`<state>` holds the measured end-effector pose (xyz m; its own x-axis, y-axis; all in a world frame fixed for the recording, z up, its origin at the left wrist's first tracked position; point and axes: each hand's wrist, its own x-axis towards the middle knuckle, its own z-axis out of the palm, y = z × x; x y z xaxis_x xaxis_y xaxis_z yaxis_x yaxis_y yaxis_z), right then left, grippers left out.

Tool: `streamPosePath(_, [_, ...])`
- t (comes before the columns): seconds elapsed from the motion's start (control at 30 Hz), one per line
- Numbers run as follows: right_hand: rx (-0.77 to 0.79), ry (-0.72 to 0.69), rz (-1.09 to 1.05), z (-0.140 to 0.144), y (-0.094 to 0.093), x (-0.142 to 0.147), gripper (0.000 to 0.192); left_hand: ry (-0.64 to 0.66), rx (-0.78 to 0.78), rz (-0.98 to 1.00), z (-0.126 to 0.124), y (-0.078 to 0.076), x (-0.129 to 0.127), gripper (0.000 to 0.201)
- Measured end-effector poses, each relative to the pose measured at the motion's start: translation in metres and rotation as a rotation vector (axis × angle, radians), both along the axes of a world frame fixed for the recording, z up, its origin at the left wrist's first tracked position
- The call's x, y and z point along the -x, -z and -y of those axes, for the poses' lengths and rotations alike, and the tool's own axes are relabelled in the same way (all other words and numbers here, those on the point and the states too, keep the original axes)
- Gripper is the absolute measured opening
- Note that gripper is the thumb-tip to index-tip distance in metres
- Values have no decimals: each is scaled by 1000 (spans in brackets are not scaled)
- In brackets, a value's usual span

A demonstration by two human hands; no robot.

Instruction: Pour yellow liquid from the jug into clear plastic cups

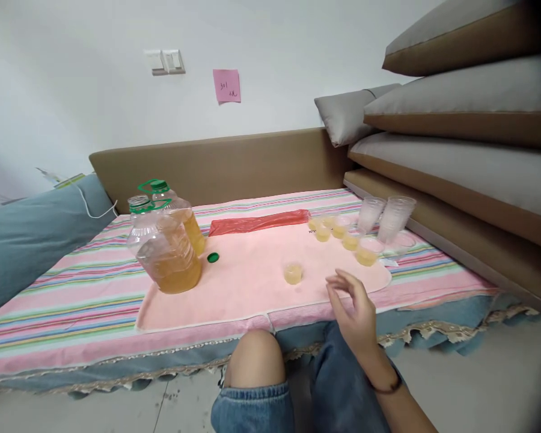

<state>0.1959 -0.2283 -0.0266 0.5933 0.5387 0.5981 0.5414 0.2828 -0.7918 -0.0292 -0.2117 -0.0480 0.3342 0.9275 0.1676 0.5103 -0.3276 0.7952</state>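
Note:
My right hand (356, 313) hovers over the front edge of the pink mat (252, 282), fingers loosely apart and empty. The nearest thing is a small plastic cup of yellow liquid (293, 273), a little to its left and apart from it. Two large clear jugs with green handles, the front jug (166, 252) uncapped and the rear jug (180, 210) behind it, hold amber liquid at the mat's left. A green cap (213, 257) lies beside them. Several filled small cups (342, 231) cluster at the back right. My left hand is out of view.
Two stacks of empty clear cups (388, 216) stand at the right by the sofa cushions (460, 162). A red plastic bag (256, 222) lies behind the mat. A striped cloth (49, 300) covers the bed. My knees (256, 361) press against its front edge.

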Motion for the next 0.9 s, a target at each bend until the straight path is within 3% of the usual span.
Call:
streamPosePath(0.13, [-24, -36, 26, -64, -35, -32, 23, 130, -32, -26, -14, -13, -9, 18])
streamPosePath(0.23, [25, -90, -55, -95, -31, -49, 18, 142, -134, -55, -49, -21, -42, 24])
streamPosePath(0.3, [51, -108, -120, -105, -17, -56, 19, -21, -166, -85, -78, -22, -71, 44])
streamPosePath(0.4, [89, -143, -236, -109, 6, -60, 22, -114, -57, -21, -111, -15, -111, 62])
streamPosePath(0.5, [113, -198, -344, -108, 18, -60, 24, -84, -6, 36, -127, -5, -131, 59])
streamPosePath(0.7, [202, -342, -519, -108, 23, -60, 31, -138, 7, 109, -123, 5, -136, 42])
streamPosePath(0.9, [252, -442, -598, -99, 18, -58, 31, -171, -33, 136, -117, -1, -144, 39])
